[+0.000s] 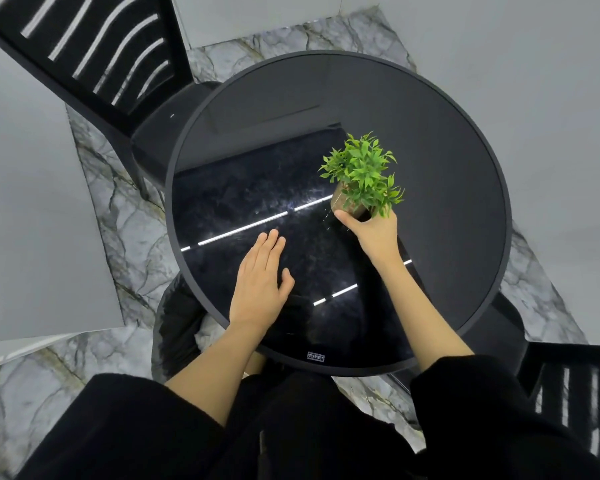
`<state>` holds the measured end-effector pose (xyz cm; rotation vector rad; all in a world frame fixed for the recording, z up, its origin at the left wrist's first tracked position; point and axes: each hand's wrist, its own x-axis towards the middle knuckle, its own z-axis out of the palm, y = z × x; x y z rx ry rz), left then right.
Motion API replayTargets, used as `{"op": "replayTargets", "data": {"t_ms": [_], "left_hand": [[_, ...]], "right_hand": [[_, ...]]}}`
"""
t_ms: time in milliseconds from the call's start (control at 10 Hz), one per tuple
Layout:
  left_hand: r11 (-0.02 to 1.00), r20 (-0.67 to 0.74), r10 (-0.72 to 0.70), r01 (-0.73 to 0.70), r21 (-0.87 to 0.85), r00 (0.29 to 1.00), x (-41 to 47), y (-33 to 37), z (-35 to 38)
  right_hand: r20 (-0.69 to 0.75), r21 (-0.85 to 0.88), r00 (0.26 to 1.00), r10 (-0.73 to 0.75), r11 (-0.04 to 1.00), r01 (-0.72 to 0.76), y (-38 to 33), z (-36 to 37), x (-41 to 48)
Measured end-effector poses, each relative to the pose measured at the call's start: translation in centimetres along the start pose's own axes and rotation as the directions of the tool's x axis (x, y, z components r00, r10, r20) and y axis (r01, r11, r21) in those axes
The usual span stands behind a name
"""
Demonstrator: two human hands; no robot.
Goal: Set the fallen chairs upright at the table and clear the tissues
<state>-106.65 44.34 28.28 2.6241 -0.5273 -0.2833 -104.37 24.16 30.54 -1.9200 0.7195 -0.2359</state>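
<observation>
A round black glass table (447, 140) fills the middle of the view. One black slatted chair (94, 60) stands upright at its far left, its seat tucked partly under the top. A second black chair (568, 386) stands at the near right. My right hand (371, 230) is closed around the brown pot of a small green plant (361, 171) on the table. My left hand (260, 275) lies flat on the glass, fingers apart, holding nothing. White tissues (208, 332) show inside a black bin (174, 327) under the table's near left edge.
Marble-patterned floor (125, 216) surrounds the table. Grey wall panels (32, 202) close in on the left, and more lie at the far right. My black sleeves and clothing fill the bottom of the view.
</observation>
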Motion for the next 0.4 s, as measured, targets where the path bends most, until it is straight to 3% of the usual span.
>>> {"op": "replayTargets", "data": {"t_ms": [200,300,400], "left_hand": [[1.000,0.008,0.001,-0.001,-0.010,1.000,-0.1,0.0,0.0],[0.999,-0.010,-0.013,0.012,-0.047,1.000,0.4,0.2,-0.2],[0.998,-0.017,-0.010,0.009,-0.065,1.000,-0.1,0.2,-0.1]], "right_hand": [[0.075,-0.020,0.996,0.057,0.998,-0.056,-0.3,-2.1,-2.4],[-0.008,0.046,0.998,0.059,0.997,-0.058,-1.5,-3.5,-5.9],[-0.059,0.181,0.996,-0.066,0.981,0.075,-4.3,-5.9,-9.2]]}}
